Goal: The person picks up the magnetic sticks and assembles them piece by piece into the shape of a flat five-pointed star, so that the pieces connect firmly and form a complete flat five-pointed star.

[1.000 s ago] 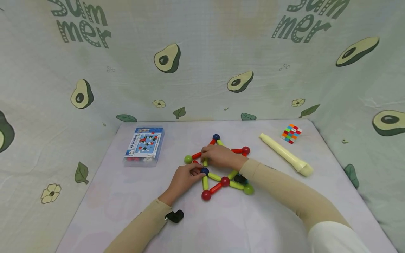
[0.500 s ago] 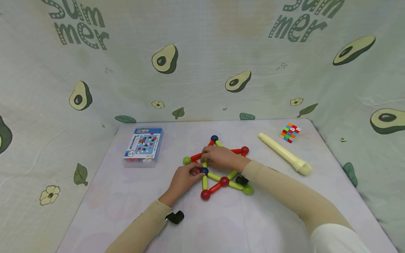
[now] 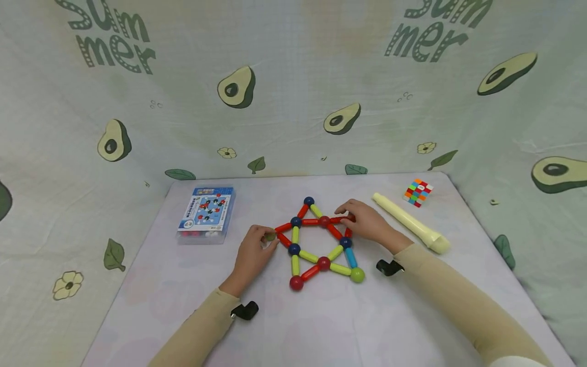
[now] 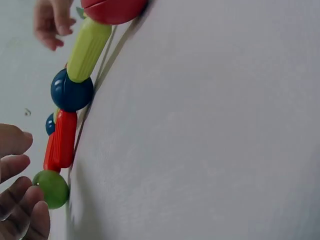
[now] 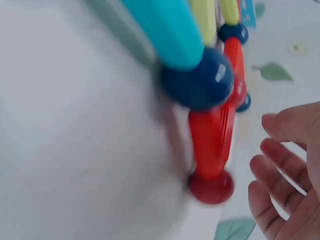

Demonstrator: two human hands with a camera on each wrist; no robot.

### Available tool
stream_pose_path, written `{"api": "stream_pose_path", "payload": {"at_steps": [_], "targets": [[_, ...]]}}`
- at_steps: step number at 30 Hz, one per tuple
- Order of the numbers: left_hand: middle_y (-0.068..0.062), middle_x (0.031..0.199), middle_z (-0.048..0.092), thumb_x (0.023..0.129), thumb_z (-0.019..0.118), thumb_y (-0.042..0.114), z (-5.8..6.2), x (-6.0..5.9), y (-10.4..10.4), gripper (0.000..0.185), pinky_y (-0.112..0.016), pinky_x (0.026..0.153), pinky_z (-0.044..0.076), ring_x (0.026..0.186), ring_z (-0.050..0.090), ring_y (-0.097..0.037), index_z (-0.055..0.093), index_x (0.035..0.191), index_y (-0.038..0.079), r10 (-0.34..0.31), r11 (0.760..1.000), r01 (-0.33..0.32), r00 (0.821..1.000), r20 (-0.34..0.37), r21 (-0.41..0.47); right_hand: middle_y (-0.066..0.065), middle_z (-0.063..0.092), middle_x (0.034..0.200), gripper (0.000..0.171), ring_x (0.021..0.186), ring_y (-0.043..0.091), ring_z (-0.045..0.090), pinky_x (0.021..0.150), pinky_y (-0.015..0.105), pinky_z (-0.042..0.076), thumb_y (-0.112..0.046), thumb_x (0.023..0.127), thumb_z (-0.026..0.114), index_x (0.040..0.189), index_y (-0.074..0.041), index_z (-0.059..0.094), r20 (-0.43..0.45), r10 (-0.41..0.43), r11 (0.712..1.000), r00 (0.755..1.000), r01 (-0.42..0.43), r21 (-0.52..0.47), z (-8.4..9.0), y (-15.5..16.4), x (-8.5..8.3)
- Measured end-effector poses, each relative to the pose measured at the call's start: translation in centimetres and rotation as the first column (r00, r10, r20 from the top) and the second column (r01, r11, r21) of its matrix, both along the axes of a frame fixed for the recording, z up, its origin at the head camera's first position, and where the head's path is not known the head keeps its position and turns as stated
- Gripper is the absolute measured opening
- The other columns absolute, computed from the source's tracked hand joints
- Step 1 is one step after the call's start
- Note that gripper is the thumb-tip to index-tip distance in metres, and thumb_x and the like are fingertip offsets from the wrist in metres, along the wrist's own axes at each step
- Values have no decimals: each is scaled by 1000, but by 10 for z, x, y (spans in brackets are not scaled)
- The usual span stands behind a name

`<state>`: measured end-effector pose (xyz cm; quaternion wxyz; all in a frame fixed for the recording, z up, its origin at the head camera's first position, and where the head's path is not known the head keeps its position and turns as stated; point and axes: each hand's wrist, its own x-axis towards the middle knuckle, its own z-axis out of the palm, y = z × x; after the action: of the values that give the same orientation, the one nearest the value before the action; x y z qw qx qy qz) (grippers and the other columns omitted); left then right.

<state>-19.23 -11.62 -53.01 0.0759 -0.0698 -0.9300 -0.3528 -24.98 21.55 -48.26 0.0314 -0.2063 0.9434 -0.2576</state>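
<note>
A flat six-pointed star (image 3: 310, 222) of magnetic sticks and balls lies mid-table, with red, yellow and blue sticks between dark blue, red and green balls. At its left point, the fingers of my left hand (image 3: 252, 256) stand loosely around a green ball (image 4: 51, 189), fingertips right at its side. My right hand (image 3: 368, 224) is over the star's upper right point, covering most of the red ball (image 5: 211, 186) there in the head view. The right wrist view shows its fingers (image 5: 272, 172) spread and relaxed beside that ball, nothing between them.
A clear plastic case (image 3: 206, 214) with a molecule picture lies at the left back. To the right are a pale yellow tapered tube (image 3: 410, 223) and a colourful puzzle cube (image 3: 418, 192). A printed cloth wall (image 3: 284, 127) encloses the table's back and sides.
Both hands have left the star's left inner side. My left hand moved up and left to the green ball; my right hand moved right to the red ball. The star's shape looks unchanged.
</note>
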Motion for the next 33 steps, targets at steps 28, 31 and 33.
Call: {"api": "stream_pose_path", "payload": {"at_steps": [28,31,33], "targets": [[10,79,55,89,80,34,15,30,43,48,-21,57,44,67,51,-9,66,132,19,-132,962,165,978,160,-216,-5,62,91,28,82,14,56,74,31,51,-23,97,72,124,-16,68,184,-76,988,980,98,-115,-22,4,64],[10,79,55,89,79,35,14,30,42,49,-21,58,45,69,52,-9,65,133,20,-143,965,174,976,163,-195,-5,62,91,29,82,15,56,74,31,51,-22,96,72,124,-16,68,189,-86,987,978,109,-115,-22,4,65],[10,80,55,89,80,35,14,29,42,49,-21,58,46,70,52,-9,65,134,20,-149,966,180,974,169,-184,-5,62,92,29,82,14,56,74,31,51,-22,96,72,124,-16,68,190,-88,987,978,112,-116,-21,4,65]]}}
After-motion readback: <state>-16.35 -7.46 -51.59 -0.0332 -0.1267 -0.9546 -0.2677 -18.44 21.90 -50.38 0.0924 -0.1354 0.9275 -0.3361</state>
